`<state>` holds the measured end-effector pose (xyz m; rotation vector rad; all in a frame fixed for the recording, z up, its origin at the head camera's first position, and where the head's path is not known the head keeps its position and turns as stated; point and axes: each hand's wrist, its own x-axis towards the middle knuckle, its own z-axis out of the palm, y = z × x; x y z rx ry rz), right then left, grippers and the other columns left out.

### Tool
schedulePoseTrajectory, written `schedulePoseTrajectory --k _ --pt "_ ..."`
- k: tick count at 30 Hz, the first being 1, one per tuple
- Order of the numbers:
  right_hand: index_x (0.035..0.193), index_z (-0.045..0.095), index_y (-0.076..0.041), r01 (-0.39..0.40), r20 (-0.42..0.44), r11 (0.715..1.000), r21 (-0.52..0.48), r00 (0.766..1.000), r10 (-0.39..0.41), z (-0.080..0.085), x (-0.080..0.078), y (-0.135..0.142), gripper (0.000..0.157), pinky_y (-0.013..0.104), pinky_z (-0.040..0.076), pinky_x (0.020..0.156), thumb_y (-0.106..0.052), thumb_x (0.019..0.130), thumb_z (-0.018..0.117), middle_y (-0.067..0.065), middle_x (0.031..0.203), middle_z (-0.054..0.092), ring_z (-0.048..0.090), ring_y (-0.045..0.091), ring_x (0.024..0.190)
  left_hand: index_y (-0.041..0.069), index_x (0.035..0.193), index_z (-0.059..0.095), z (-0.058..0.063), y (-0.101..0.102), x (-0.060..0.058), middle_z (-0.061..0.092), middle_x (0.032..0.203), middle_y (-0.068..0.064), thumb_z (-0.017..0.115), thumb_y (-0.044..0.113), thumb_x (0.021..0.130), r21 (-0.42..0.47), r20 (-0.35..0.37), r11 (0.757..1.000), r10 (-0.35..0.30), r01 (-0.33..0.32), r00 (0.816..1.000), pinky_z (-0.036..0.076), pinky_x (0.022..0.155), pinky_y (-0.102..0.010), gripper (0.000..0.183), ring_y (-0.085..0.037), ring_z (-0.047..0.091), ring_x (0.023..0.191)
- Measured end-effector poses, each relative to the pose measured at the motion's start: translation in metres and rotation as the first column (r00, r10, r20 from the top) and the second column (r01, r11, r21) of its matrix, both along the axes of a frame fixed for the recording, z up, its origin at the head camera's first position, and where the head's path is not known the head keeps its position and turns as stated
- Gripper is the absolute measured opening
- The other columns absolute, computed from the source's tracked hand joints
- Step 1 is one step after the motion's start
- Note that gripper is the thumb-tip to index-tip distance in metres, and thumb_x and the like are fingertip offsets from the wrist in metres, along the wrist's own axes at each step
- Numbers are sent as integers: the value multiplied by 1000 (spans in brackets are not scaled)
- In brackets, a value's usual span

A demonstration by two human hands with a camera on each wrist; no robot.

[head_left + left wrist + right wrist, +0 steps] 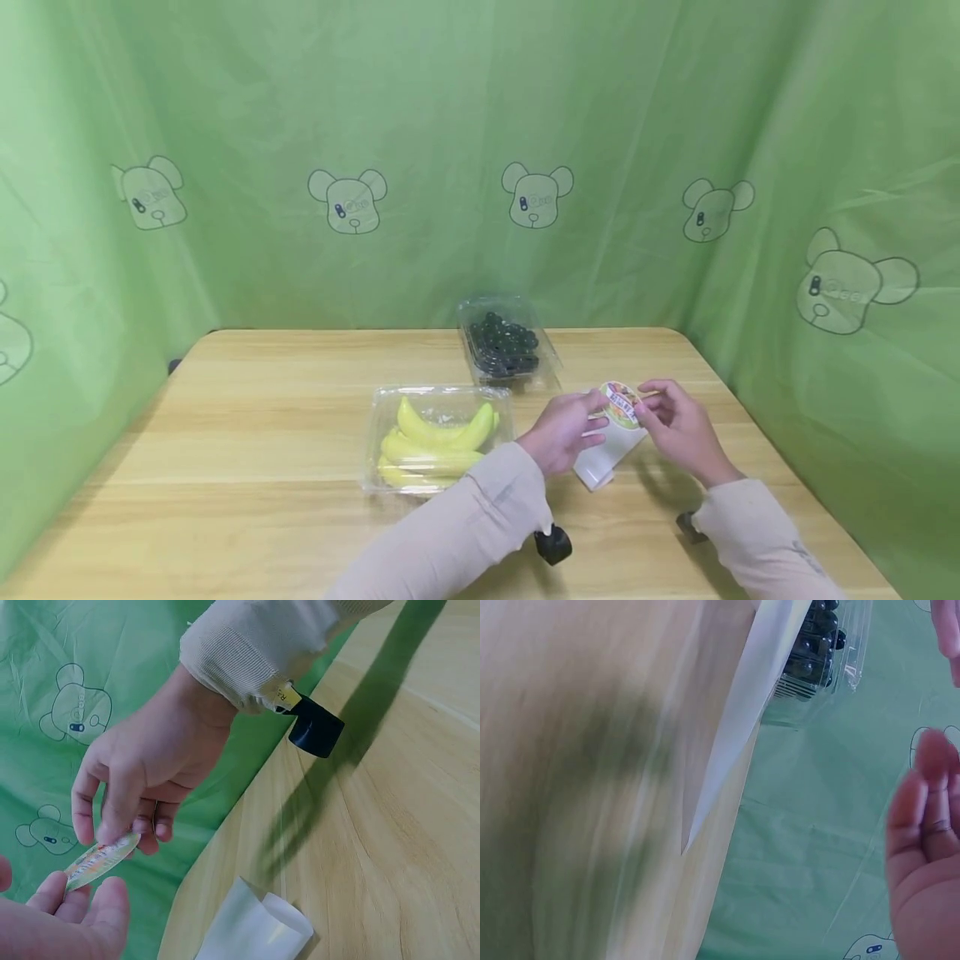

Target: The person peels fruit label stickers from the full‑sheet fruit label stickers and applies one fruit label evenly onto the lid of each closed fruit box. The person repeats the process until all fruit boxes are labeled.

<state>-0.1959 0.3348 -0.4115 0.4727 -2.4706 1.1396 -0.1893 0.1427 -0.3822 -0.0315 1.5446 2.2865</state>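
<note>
Your right hand (686, 435) pinches, left hand (561, 435) touches (grip unclear), one round multicoloured label (621, 408); clear plastic boxes (386, 404) hold yellow bananas (433, 454) (9 o'clock), black grapes (504, 340) (10).

Soft, even light; blurry shadows on the table (262, 442), glare on the banana box (384, 406) (wrist views duller).

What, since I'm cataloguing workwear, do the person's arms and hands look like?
Both sleeves are pale beige, the right with a ribbed cuff. Each wrist carries a black device, with a yellow label by the right one. The left hand and right hand are gloveless.
</note>
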Motion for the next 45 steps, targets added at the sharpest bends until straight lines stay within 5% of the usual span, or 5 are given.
schedulePoseTrajectory --k 9,19,28,35,45 --pt "105 60 7 9 -81 999 32 997 -6 -2 -1 -4 18 15 54 66 10 87 62 12 87 64 60 6 74 -1 102 66 6 1 5 63 96 -8 59 24 96 -208 -45 978 4 -13 999 54 89 -41 26 -26 61 91" --pt "109 60 6 4 -105 999 43 994 0 -3 -2 -6 21 15 54 65 7 89 63 12 88 66 61 7 75 6 109 68 6 -17 -2 66 103 -7 66 11 91 -295 -167 955 -10 -40 986 55 88 -42 19 -29 62 101" --pt "109 60 8 -36 -118 999 32 992 39 5 -1 -19 24 17 56 64 11 86 64 15 86 67 64 11 73 16 104 70 10 -28 -10 65 114 -12 74 1 80 -457 -275 889 -104 -35 956 59 75 -42 29 -29 67 86" --pt "115 58 8 -79 -124 997 15 989 80 10 -1 -30 29 19 56 61 10 87 64 17 88 68 65 16 71 12 101 74 14 -35 -14 68 100 -6 74 -2 79 -531 -327 847 -172 -30 929 58 65 -29 26 -16 64 73" --pt "117 58 6 -49 -46 999 21 998 50 12 -2 -40 31 25 58 70 4 88 66 24 109 66 69 34 83 6 100 73 15 -46 -17 65 92 -7 66 -13 80 -461 -349 885 -108 -70 931 60 68 -33 29 -19 66 69"
